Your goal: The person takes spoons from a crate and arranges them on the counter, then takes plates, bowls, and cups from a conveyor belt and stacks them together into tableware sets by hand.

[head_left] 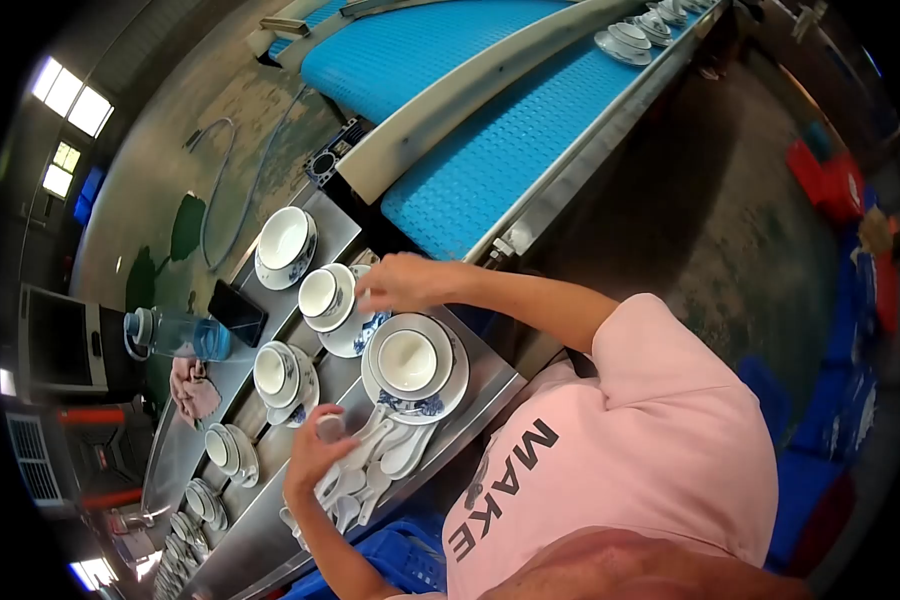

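Observation:
My right hand (405, 283) is at the right edge of a stack of white bowls (317, 293) on a blue-patterned plate (342, 338). Its fingers are bent together, and what they grip is hidden. My left hand (317, 455) is above a pile of white spoons (378, 462), thumb and finger curled around a small white rounded piece (330, 428) whose exact kind is unclear. Between my hands and nearest my body, a small white bowl (407, 360) sits nested in a larger bowl on a blue-edged plate (440, 405).
More dish stacks (276, 368) run along the metal table (470, 375). A phone (237, 313), a clear water bottle (175, 332) and a pink cloth (194, 388) lie on its far side. A blue conveyor belt (490, 150) carries dish stacks (625, 42) at its far end. Blue crates (400, 555) stand below.

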Tool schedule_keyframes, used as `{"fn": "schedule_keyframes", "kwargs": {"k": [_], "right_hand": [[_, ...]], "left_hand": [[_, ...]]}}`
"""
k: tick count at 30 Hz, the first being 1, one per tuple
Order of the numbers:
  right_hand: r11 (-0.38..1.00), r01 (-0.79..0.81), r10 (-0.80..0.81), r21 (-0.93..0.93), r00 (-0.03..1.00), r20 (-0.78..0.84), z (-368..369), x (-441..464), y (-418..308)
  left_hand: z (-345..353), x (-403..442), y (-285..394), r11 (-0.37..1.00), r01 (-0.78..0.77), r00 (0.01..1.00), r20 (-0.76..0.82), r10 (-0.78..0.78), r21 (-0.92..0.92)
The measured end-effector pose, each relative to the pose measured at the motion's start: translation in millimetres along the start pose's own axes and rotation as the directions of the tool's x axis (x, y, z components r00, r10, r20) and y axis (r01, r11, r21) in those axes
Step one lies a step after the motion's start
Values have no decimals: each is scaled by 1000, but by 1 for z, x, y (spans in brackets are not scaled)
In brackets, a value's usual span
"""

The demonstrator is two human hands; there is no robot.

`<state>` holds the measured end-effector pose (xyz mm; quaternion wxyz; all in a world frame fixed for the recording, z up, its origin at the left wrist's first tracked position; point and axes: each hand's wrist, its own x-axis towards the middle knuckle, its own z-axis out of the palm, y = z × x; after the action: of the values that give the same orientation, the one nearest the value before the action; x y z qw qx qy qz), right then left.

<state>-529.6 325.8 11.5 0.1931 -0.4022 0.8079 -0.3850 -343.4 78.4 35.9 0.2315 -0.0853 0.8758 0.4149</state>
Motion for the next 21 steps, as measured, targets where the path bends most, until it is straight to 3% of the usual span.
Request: {"fn": "schedule_keyframes", "kwargs": {"k": [1,2,5,8,14,17,19,21], "right_hand": [[989,43,-63,144,989,137,-3,-6,-9],[990,76,-95,121,983,157,11,-8,-5],[966,168,-125,-198,969,214,28,-16,-18],[929,167,-121,-331,981,155,54,-6,-3],[968,183,-182,-171,983,24,40,-14,9],[998,36,-30,-48,992,125,29,-14,22],[995,2,-14,98,992,125,22,-14,27],[993,93,-85,77,991,-100,22,-14,33]], "left_hand": [[5,0,1,995,-75,996,59,71,67],[12,-1,6,992,-51,996,76,42,114],[22,2,1,950,-85,995,72,66,300],[26,3,-8,867,-174,982,15,189,467],[25,4,-21,866,-177,969,-70,236,467],[22,10,-35,889,-226,948,-121,295,399],[16,14,-40,919,-148,970,-128,207,365],[11,20,-56,925,-195,954,-157,256,325]]}}
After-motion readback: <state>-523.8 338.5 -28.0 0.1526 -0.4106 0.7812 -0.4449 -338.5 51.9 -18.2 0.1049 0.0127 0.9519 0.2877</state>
